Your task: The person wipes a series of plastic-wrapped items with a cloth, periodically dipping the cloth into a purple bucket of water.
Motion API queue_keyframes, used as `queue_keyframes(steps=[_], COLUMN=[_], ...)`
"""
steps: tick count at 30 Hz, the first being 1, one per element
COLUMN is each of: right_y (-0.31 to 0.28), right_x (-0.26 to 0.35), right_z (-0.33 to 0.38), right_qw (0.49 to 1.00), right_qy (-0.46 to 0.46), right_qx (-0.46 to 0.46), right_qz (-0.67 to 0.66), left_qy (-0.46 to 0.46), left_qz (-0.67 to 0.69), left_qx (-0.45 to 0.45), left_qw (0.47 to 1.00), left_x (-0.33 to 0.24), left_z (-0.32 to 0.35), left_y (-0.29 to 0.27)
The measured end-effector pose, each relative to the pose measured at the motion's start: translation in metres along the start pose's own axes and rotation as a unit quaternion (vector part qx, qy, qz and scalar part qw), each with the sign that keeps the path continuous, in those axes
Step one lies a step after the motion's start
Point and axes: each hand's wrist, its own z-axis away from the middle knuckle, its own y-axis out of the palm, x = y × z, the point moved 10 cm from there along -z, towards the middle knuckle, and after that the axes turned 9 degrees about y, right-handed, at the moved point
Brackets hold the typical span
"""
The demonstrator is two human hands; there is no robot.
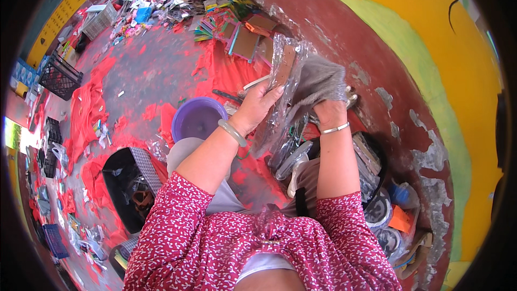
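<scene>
My left hand [257, 103], with a pale bangle on its wrist, is closed on a long clear plastic sleeve [280, 83]. A flat brown strip shows through the sleeve's upper part; what kind of thing it is I cannot make out. My right hand [329, 112] is mostly covered by a grey cloth [322, 78], which bunches over its fingers and lies against the sleeve's right side. The fingers under the cloth are hidden. Below the hands, more plastic-wrapped items [293, 159] lie between my knees.
A purple bucket [200, 102] stands left of my left forearm. To my right are a black container of wrapped packs [369, 156] and a clear bag [396, 210]. An open black case [129, 183] lies at left. Piled goods [177, 0] and a black crate [60, 77] are farther off.
</scene>
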Motion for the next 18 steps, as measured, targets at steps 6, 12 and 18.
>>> queue_keyframes(steps=[6,12,18], right_y=[0.003,-0.004,-0.034], right_x=[0.025,0.028,0.016], right_z=[0.007,0.006,0.011], right_qw=[0.988,0.98,0.984], right_qy=[-0.132,-0.133,-0.045], right_qx=[-0.022,-0.058,-0.17], right_qz=[0.075,0.137,0.032], left_qy=[0.062,0.096,0.118], left_qz=[-0.259,-0.411,-0.413], left_qx=[0.078,0.065,0.103], left_qw=[0.961,0.904,0.897], left_x=[0.013,0.007,0.001], left_z=[0.002,0.003,0.007], left_y=[0.01,0.013,0.032])
